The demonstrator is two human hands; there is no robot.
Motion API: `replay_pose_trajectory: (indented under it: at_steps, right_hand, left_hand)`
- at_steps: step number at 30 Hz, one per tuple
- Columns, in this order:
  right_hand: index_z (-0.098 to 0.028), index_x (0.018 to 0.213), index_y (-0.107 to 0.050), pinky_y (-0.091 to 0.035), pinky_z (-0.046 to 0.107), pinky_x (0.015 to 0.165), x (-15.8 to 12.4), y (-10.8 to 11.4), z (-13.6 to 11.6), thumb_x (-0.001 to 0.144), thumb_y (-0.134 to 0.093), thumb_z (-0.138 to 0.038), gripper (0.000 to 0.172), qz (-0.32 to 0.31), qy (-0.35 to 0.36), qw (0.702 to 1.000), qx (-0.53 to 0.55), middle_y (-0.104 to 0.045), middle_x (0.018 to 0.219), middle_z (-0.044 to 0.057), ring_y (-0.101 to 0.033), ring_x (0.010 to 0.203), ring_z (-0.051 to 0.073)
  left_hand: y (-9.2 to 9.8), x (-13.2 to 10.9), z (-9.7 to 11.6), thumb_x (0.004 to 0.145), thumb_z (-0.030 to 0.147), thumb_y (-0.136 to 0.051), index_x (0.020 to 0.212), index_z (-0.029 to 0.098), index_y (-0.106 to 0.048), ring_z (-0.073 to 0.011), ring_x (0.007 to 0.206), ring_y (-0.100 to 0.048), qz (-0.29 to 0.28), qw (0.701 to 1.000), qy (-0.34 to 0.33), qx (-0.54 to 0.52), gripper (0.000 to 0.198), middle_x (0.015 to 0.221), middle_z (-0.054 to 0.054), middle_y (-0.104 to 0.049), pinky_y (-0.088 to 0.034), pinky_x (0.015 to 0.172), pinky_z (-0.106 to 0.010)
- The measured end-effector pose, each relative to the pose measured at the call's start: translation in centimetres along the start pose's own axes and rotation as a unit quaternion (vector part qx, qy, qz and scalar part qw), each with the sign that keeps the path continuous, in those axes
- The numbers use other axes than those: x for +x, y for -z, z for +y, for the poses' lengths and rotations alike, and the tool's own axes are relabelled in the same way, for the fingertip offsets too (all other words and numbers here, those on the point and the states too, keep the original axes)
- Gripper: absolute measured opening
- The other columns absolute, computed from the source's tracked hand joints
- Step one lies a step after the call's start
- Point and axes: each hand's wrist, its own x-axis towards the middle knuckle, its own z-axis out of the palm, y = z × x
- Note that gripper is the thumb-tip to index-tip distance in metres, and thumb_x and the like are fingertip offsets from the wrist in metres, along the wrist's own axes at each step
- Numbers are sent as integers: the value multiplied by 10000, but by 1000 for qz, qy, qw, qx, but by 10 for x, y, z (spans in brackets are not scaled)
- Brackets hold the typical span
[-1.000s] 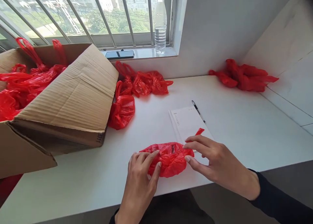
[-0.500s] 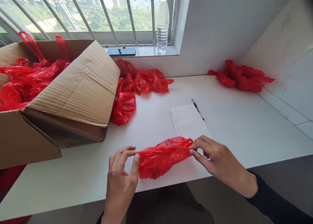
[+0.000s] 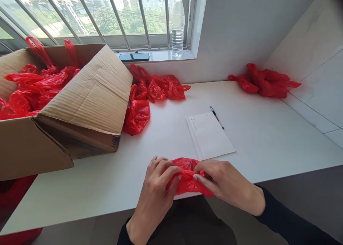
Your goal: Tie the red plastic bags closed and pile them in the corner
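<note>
A thin red plastic bag (image 3: 191,186) lies at the table's front edge between my two hands. My left hand (image 3: 160,182) pinches its gathered top from the left, fingers bent over the plastic. From the right, my right hand (image 3: 218,177) pinches the same twisted strip with thumb and forefinger. The fingertips of both hands are close together over the middle of the bag. Something dark shows faintly through the plastic near the top; I cannot make out what it is. Just beyond the bag lies a white notebook (image 3: 211,136), with a pen (image 3: 216,117) along its right edge.
An open cardboard box (image 3: 91,91) full of red bags stands on the left. Several knotted red bags (image 3: 138,116) sit beside it, and a loose red heap (image 3: 264,82) lies at the back right. On the windowsill are a phone (image 3: 134,56) and a water bottle (image 3: 178,27).
Both hands have come together over the bag, the left moving right and the right moving left. The bag's top, stretched out before, is now bunched between the fingers.
</note>
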Motion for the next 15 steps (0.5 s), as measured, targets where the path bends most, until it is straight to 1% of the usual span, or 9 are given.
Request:
replay_pose_trajectory:
  at_steps: [3,6,8,9,11,13,14,15]
  right_hand:
    - [-237,1014,-605,-458,312,717,-1,-1,-1,1031,-455,-349,188,7,-20,999,38,-710,899,9,-662,802,185]
    - [-243,1061,-605,-462,321,742,-1,0,-3,1013,-493,-348,160,4,-15,999,52,-713,948,19,-665,844,198]
    - [-242,1029,-591,-445,312,706,-2,4,-3,1004,-484,-292,120,10,-20,998,57,-693,908,10,-637,785,182]
    - [-243,1004,-575,-430,302,673,-3,7,-2,998,-474,-268,104,17,-35,997,69,-669,855,-6,-607,731,167]
    - [-252,958,-537,-391,283,603,-8,12,0,986,-468,-257,74,39,-86,989,111,-593,732,-43,-532,634,147]
    - [-261,921,-508,-363,272,561,-13,16,3,981,-463,-264,75,56,-132,977,157,-525,669,-64,-479,596,140]
    - [-263,912,-499,-361,269,557,-15,17,3,978,-463,-266,75,63,-144,972,174,-512,668,-66,-469,597,138]
    - [-265,912,-492,-363,267,559,-17,17,3,974,-464,-264,68,67,-148,969,187,-511,682,-65,-466,607,138]
  left_hand:
    - [1,-3,1,972,119,-540,998,228,-607,-196,1002,-536,7,999,22,-22,131,960,-23,-604,-357,1110,-486]
    - [3,-4,3,982,138,-537,998,238,-587,-194,1048,-536,12,997,34,-66,113,1005,-23,-603,-385,1079,-437]
    - [8,-6,2,989,155,-532,1002,250,-577,-193,1085,-545,39,995,44,-84,106,1032,-16,-615,-390,1066,-415]
    - [12,-7,1,993,178,-535,1004,256,-576,-195,1097,-552,59,992,64,-90,89,1038,-14,-621,-401,1045,-403]
    - [19,-11,-3,997,252,-553,1007,269,-581,-203,1096,-578,100,980,135,-102,34,1042,-10,-636,-430,983,-382]
    - [25,-14,-5,995,326,-562,1009,278,-592,-211,1086,-601,121,964,208,-113,58,1067,-11,-649,-448,938,-374]
    - [26,-15,-4,994,340,-561,1041,284,-596,-215,1101,-604,122,960,222,-117,82,1110,-16,-651,-451,944,-379]
    - [26,-15,-2,987,341,-572,1110,290,-595,-222,1139,-594,118,963,214,-114,135,1180,-27,-641,-452,966,-389]
